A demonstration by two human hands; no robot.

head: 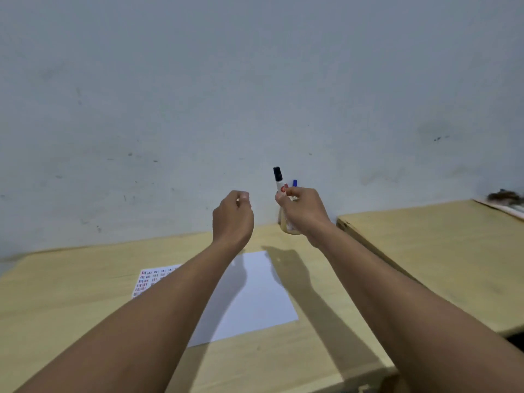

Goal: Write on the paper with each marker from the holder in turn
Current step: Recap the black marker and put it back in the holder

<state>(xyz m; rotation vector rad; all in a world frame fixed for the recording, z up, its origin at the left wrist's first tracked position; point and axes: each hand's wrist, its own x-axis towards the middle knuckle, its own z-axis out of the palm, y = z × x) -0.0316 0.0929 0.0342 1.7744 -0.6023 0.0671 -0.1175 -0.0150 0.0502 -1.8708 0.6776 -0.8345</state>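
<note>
My right hand (pixel 303 211) pinches a white marker with a black cap (pixel 278 178), upright, just above the clear holder (pixel 287 226) at the table's back edge. A blue-capped marker (pixel 295 183) and a red one (pixel 286 186) poke up behind my fingers; the hand hides most of the holder. My left hand (pixel 233 215) hovers to the left of it, fingers curled, holding nothing. A blank white paper (pixel 255 293) lies on the wooden table (pixel 71 279) below my forearms. A second sheet with red and blue writing (pixel 151 279) lies to its left, partly under my left arm.
A pale grey wall rises right behind the table. A second wooden table (pixel 425 245) stands to the right with a narrow gap between. Some dark clutter (pixel 506 198) sits at its far right corner.
</note>
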